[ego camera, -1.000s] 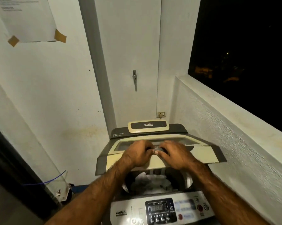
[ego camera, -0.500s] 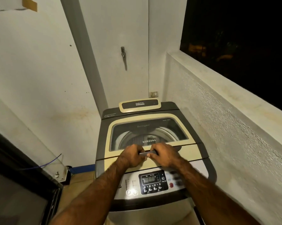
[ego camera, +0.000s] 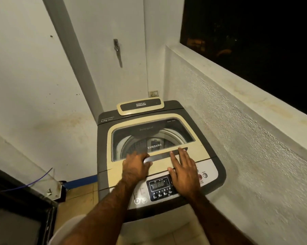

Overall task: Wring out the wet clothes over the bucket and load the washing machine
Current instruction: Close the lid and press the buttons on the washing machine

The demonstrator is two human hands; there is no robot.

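Note:
A grey and cream top-loading washing machine [ego camera: 214, 165] stands in the corner. Its lid [ego camera: 193, 152] lies flat and closed, with a dark window showing the drum underneath. My left hand [ego camera: 135, 167] is curled around the left end of the lid handle [ego camera: 159, 157]. My right hand [ego camera: 183, 167] lies flat with fingers spread, its fingertips on the handle's right part and its palm over the control panel [ego camera: 159, 189]. No clothes show through the window. A pale rounded rim, possibly the bucket [ego camera: 69, 225], peeks out under my left forearm.
A rough white parapet wall [ego camera: 246, 138] runs along the right of the machine, with a dark opening above it. White walls close the left and back. A dark-framed door [ego camera: 20, 209] and a blue wire [ego camera: 37, 179] sit at the lower left.
The lid has come down from half raised to fully closed. My right hand has let go of the handle and flattened out. The camera has tilted down.

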